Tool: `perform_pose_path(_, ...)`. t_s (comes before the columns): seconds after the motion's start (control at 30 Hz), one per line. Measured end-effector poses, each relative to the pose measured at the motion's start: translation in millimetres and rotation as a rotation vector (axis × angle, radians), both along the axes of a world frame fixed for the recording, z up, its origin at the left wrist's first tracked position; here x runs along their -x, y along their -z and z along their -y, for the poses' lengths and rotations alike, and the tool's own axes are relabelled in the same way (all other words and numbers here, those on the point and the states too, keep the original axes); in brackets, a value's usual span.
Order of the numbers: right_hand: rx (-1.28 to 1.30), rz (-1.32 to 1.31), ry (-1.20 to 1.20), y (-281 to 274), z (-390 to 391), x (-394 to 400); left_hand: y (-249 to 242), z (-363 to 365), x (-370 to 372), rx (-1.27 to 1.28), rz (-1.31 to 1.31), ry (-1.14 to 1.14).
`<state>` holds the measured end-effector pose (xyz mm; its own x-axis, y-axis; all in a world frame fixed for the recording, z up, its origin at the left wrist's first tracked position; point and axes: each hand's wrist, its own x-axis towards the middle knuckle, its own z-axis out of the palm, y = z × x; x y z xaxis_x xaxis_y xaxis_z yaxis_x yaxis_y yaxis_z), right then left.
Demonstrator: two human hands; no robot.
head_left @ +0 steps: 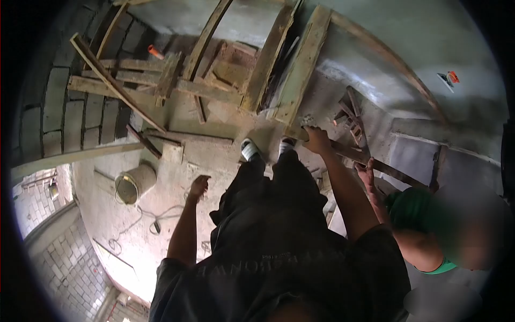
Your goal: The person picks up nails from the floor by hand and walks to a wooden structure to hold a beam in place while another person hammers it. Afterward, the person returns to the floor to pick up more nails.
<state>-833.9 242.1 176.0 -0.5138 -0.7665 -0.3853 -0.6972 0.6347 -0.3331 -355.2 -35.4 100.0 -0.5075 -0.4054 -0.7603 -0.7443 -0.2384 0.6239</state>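
A long wooden board point(394, 173) runs from near my feet toward the lower right. My right hand point(317, 140) is wrapped round it near its left end. Farther along, a co-worker's hand point(366, 174) is at the same board; a green shirt shows behind that arm. My left hand point(199, 186) hangs free over the floor at my left side, its fingers loosely bent and apart, with nothing visible in them. The nearest thing to it is a bucket point(142, 177), tilted in view, with a handle.
A rough frame of timber planks point(209, 91) stands ahead, against block walls point(56, 102). Wood scraps point(351, 118) lie on the right, and a cord point(155, 220) trails on the floor. An orange pipe end point(155, 52) sticks out at upper left.
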Motion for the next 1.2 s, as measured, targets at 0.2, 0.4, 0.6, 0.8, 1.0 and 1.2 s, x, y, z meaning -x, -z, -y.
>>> perform_pose_path(0.2, 0.083, 0.005, -0.05, -8.0, -1.5, -12.8, -72.4, -1.9, -11.0, 0.065, 0.087, -0.323)
perform_pose_path(0.4, 0.086, -0.103, -0.089, -27.2, -5.5, -17.0, -112.1, -67.1, -57.6, 0.087, 0.082, -0.659)
perform_pose_path(0.6, 0.117, -0.261, -0.089, -45.6, -11.6, -18.4, -88.9, -118.8, -115.4, -0.007, 0.188, -0.79)
perform_pose_path(0.8, -0.066, -0.405, 0.017, -57.9, -14.6, -41.4, -62.9, -100.9, -180.0, -0.05, 0.14, -0.831)
perform_pose_path(1.0, 0.341, -0.487, -0.072, -87.3, 9.4, -146.7, -70.5, 24.7, -267.4, 0.093, -0.014, -0.817)
perform_pose_path(1.2, -0.048, 0.145, -0.054, -5.2, 8.4, -316.6, -68.1, 111.9, -426.9, 0.175, -0.051, -0.98)
